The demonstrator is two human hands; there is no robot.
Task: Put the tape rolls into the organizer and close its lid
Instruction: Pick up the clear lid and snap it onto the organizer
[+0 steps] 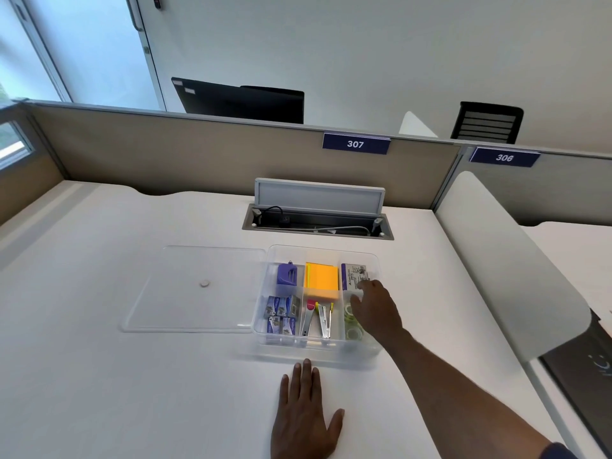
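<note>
Lying flat left of the clear compartmented plastic organizer, the transparent lid is nearer the left hand, spread empty on the white surface. Translucent greenish tape rolls are seen in the right front compartment, under the right hand; its grip cannot be told.

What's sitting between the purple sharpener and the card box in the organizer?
In the head view, the orange sticky notes fill the middle compartment between the sharpener and card box.

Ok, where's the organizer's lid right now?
The clear lid lies flat on the desk, directly left of the open organizer.
</note>
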